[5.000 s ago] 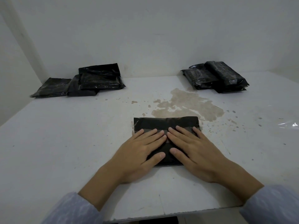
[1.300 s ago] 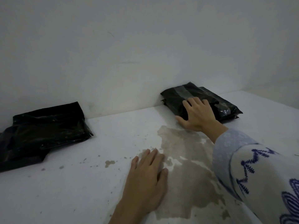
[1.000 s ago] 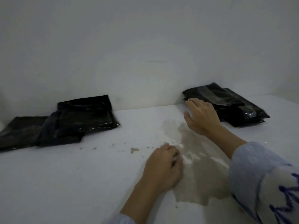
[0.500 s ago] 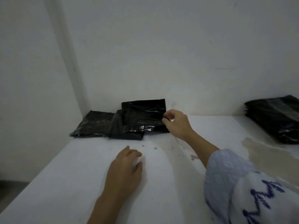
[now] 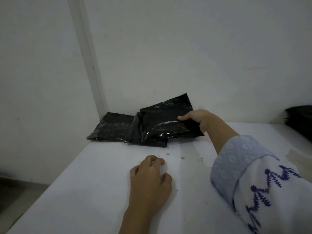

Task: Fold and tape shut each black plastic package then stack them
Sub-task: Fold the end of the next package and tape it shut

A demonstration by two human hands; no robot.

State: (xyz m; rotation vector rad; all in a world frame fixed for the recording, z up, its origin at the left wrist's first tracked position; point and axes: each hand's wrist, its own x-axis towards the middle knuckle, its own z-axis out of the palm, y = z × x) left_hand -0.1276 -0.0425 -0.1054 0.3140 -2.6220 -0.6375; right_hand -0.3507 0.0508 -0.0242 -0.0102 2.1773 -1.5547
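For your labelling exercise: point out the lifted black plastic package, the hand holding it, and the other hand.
Lifted black plastic package (image 5: 166, 123), head view, glossy face.
Right hand (image 5: 201, 118), head view, knuckles.
Left hand (image 5: 149, 180), head view, back.

Top black package (image 5: 166, 122): glossy, crinkled plastic, roughly rectangular; tilted, right edge raised, lower left resting on the pile; second package (image 5: 136, 132) beneath it, mostly covered, its front edge showing below; third package (image 5: 113, 127) flat on the white table, far left, in the wall corner; finished stack (image 5: 302, 122) at far right, cut off by the frame edge.
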